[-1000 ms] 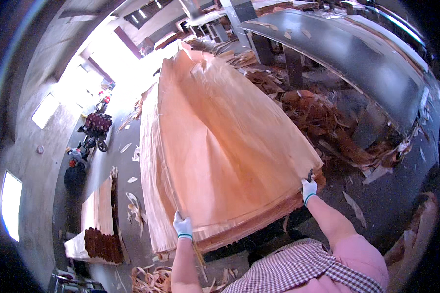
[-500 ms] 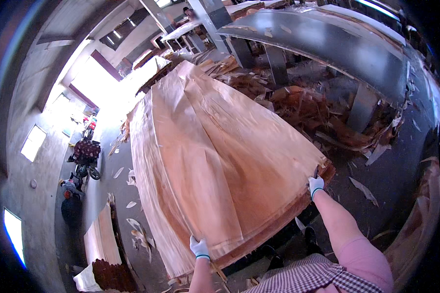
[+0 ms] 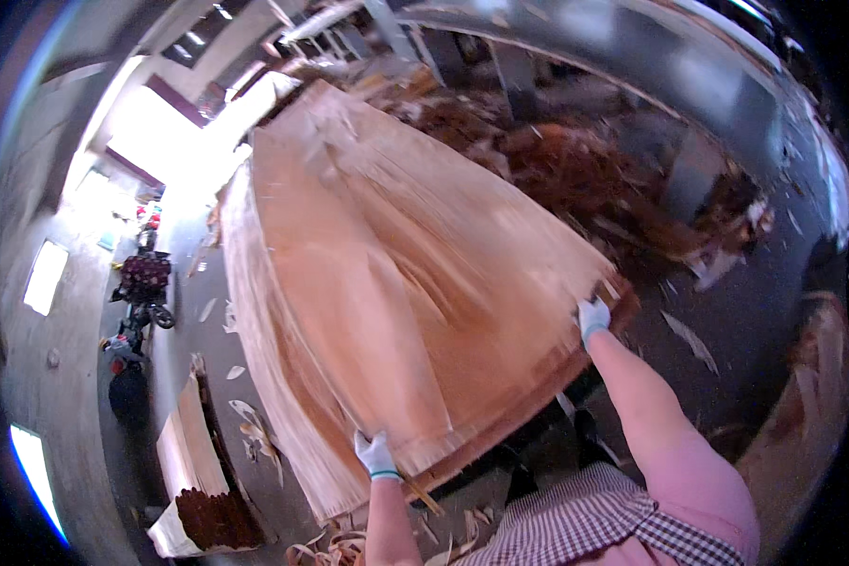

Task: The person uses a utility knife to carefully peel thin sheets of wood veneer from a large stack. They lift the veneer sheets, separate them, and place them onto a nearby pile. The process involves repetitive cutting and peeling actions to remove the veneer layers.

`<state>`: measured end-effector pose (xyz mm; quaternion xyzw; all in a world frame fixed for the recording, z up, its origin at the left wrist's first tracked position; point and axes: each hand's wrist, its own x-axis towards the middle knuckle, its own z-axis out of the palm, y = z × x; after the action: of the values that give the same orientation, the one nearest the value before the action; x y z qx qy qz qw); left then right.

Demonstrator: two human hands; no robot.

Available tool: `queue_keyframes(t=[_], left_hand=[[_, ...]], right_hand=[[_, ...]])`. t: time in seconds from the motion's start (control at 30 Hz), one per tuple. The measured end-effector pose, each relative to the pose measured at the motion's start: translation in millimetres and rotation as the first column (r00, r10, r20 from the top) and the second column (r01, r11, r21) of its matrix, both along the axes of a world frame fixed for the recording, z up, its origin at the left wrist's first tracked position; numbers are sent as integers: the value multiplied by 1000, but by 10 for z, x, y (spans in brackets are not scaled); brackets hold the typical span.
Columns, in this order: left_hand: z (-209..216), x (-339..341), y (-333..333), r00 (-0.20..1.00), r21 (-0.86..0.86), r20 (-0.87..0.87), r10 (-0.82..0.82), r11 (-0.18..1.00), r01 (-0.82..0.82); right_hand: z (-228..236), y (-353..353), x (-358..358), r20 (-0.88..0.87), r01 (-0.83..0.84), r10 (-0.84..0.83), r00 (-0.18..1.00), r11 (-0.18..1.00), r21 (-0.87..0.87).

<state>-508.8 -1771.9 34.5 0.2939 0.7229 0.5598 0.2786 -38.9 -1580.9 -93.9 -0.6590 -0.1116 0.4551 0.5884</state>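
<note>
One long stack of wood sheets lies in front of me, running from near my waist away toward the bright doorway. Top sheet: pale orange-tan, on the stack, rumpled, ridges running lengthwise, a deeper fold right of centre. A paler strip of stack shows along its left side.

Beyond, to the right: dark-topped bench, sheen on its surface. Scrap heap, reddish-brown, between bench and stack; blurred.

Left floor: motorbike near the wall; closer to me, a small stack, pale above, dark brown at its near end.

My checked apron faces the near edge of the long stack.

Both hands gloved in white, arms well apart. Left hand: at the near left corner of the top sheet, touching it; cannot tell whether the fingers pinch it. Right hand: at the near right corner, fingers curled closed around a dark object; its kind is lost to blur.
</note>
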Motion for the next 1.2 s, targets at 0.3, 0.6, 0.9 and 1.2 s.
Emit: queue_keyframes(t=[0.3,0.6,0.9,1.2], left_hand=[[-424,-1335,-802,782,-300,620,60,939,166],[-579,-1514,-699,985,-559,170,6,824,91],[-942,-1876,-1470,993,-604,-113,34,791,-96],[-1327,-1745,-1478,811,-686,-554,-188,655,-317]], right_hand=[[-142,-43,125,-4,-35,36,999,944,-329],[-1133,59,767,287,-172,314,905,887,-429],[-624,-111,404,64,-124,178,982,863,-490],[-863,-279,592,-285,-81,5,959,964,-254]])
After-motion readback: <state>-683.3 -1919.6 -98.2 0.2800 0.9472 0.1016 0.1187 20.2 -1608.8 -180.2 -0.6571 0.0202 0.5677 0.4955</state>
